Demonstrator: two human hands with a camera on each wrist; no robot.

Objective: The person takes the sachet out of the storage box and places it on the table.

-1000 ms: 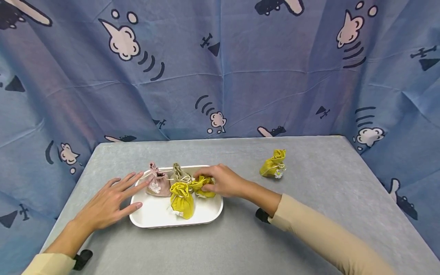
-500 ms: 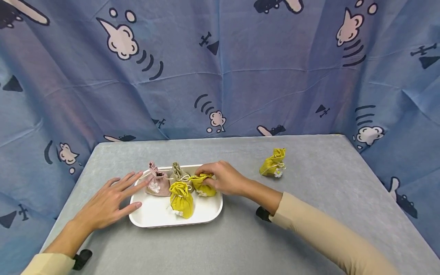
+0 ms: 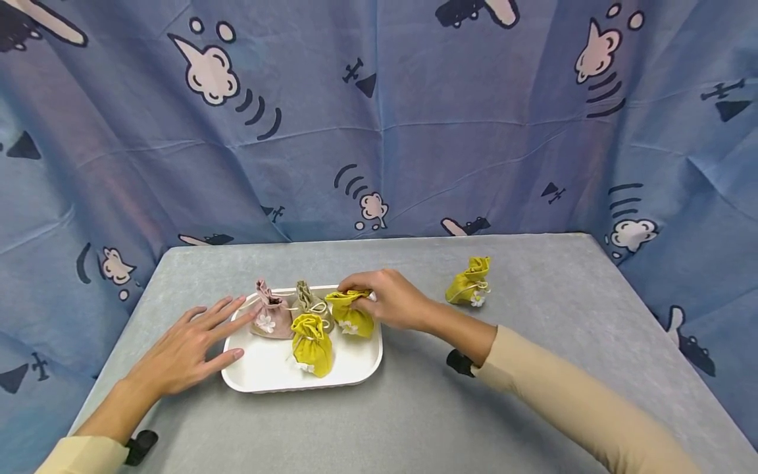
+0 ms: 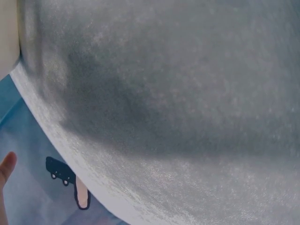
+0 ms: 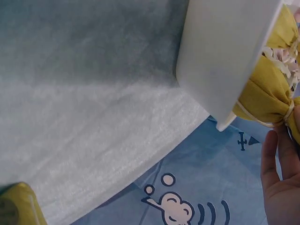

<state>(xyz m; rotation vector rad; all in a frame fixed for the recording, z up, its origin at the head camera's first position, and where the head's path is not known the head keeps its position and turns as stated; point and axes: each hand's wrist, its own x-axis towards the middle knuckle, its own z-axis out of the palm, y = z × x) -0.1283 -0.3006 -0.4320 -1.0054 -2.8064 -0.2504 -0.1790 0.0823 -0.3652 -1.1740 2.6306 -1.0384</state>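
Note:
A white tray (image 3: pixel 266 370) sits on the grey table and holds several small drawstring pouches. They are a pink one (image 3: pixel 269 320), a beige one (image 3: pixel 308 299) and two yellow ones. My right hand (image 3: pixel 370 299) pinches the gathered top of the right yellow pouch (image 3: pixel 354 320), which stands upright at the tray's right end. The other yellow pouch (image 3: pixel 311 343) stands in front. My left hand (image 3: pixel 201 339) lies flat with straight fingers against the tray's left rim. The right wrist view shows the tray wall (image 5: pixel 220 61), the held pouch (image 5: pixel 265 93) and my fingers (image 5: pixel 276 187).
Another yellow pouch (image 3: pixel 469 282) with a white flower lies on the table to the right of the tray, and shows in the right wrist view (image 5: pixel 18 206) too. A blue printed curtain (image 3: pixel 379 118) hangs behind and beside the table. The left wrist view shows only grey table cover (image 4: pixel 178 93).
My right hand has lifted the right yellow pouch from lying on its side to standing upright, shifting slightly toward the tray's back. The left hand has not moved.

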